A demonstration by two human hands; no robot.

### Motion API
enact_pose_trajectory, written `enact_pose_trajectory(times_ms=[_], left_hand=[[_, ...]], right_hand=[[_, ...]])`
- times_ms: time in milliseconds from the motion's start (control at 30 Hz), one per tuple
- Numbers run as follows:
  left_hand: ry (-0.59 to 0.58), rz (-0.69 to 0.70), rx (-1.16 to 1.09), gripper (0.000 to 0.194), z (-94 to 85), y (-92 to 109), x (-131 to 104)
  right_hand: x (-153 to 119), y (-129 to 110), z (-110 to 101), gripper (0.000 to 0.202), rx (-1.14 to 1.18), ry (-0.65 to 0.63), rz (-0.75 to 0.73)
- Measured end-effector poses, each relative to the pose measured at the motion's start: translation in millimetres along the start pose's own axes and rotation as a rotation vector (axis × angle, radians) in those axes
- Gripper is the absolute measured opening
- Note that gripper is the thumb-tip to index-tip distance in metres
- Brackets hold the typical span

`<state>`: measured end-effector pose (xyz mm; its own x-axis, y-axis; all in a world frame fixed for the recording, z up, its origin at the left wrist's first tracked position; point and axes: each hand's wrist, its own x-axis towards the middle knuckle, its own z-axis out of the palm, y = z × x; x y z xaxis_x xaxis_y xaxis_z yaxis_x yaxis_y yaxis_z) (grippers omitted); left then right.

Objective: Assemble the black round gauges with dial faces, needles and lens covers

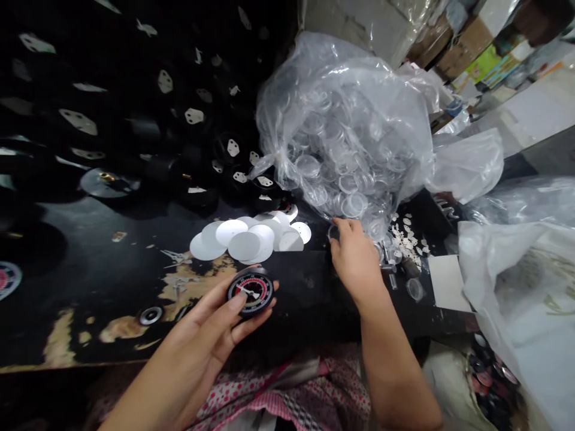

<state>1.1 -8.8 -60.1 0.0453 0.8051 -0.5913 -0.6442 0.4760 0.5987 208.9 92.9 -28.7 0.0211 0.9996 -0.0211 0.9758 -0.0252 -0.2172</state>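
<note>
My left hand [220, 320] is closed round a small dial gauge [254, 287] with a black face, a red and white scale and a white needle. The thumb lies over the dial's lower left. My right hand [356, 254] is at the front edge of the clear plastic bag [341, 84], which is full of clear round covers [353, 203]. Its fingers are bent over a single clear cover [333, 232], whose rim shows at the fingertips. Between the hands and the bag lies a heap of white discs [245, 245].
Black round housings with white tabs [79, 121] crowd the left and back of the dark worktable [296, 293]. Small white pieces [406, 239] and a white card [449, 282] lie right. A ring-shaped part [151, 315] sits near the front edge. A sack of dark parts [494, 383] stands lower right.
</note>
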Motion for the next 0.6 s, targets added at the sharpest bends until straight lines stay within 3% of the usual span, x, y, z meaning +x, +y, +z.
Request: enact_pose_trajectory(times_ms=[100, 167, 300, 433, 600], left_hand=[[-0.03, -0.013, -0.027, 0.033, 0.7, 5, -1], [-0.072, -0.041, -0.069, 0.032, -1.7, 7, -1], [-0.087, -0.089, -0.115, 0.032, -3.7, 10, -1], [-0.05, 0.02, 0.0, 0.036, -3.8, 8, 1], [-0.028, 0.171, 0.254, 0.035, -8.2, 5, -2]], right_hand=[[-2, -4, -2, 0.035, 0.074, 0.059, -0.065], [-12, -14, -4, 0.028, 0.303, 0.069, -0.175], [-40, -44, -2, 0.027, 0.801, -0.104, -0.389], [-57, -65, 9, 0.033, 0.75, -0.132, -0.504], [-54, -72, 12, 0.022, 0.699, -0.114, -0.452]])
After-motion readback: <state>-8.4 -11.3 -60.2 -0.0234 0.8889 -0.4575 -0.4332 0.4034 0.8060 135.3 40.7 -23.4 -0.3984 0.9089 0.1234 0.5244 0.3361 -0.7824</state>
